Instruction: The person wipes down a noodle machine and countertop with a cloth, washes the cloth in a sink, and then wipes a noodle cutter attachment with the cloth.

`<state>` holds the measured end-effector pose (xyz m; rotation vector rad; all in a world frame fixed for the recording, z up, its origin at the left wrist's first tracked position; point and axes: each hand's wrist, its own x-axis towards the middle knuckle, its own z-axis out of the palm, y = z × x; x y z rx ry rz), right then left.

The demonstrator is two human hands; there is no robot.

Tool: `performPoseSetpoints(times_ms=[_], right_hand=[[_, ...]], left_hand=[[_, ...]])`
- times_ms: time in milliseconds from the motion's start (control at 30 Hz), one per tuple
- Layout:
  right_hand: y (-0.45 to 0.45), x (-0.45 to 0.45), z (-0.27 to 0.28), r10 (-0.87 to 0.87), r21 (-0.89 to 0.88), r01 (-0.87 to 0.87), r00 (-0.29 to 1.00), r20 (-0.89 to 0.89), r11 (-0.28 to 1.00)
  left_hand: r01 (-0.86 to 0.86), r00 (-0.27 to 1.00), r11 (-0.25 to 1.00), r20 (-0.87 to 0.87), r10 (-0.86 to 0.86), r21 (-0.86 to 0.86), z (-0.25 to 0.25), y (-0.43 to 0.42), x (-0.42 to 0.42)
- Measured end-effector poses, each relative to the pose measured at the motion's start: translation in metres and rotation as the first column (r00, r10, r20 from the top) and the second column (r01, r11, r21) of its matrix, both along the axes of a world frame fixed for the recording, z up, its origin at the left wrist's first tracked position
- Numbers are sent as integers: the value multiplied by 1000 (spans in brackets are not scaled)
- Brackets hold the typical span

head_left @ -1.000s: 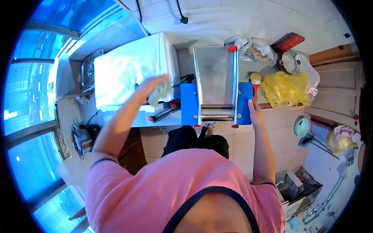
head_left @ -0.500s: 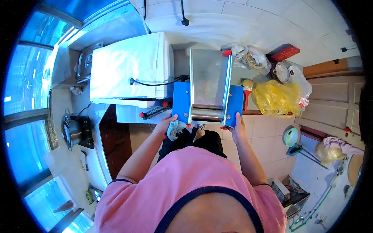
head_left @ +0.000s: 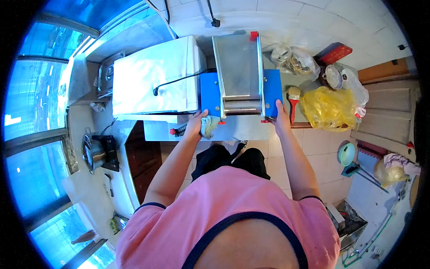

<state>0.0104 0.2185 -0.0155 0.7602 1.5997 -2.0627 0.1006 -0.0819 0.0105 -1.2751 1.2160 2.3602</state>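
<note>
Both my hands grip a metal noodle machine [head_left: 239,67] by its blue side housings, at the near lower corners. My left hand [head_left: 195,125] is closed at the left housing and also pinches a crumpled pale-blue cloth [head_left: 208,127]. On the other side, my right hand [head_left: 281,119] wraps the edge of the right housing; its fingers are partly hidden. Steel rollers show at the machine's near end, with red knobs below and at the top. Behind my left hand, a black ribbed roller attachment with red ends [head_left: 179,131] is partly covered.
A large white box [head_left: 154,76] stands left of the machine, with a black cord on it. To the right lie a red-handled brush [head_left: 293,103], a yellow plastic bag [head_left: 329,107] and several clear bags. A pot [head_left: 93,154] sits on a cooker at far left.
The noodle machine has moved away from my body, farther onto the counter, with both hands still on it. My arms are stretched out more. The camera view has shifted slightly.
</note>
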Motion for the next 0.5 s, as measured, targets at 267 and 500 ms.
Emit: performPoseSetpoints(times_ms=[267,500], right_hand=[[0,-16,-8,65,94,-61,997,-38,994],[16,31,-24,119,688,288,869,-480,667]], left_hand=[[63,998,998,-24,-64,-18,-11,-9,-7],[69,997,990,9,-71,123,16,-5,34]])
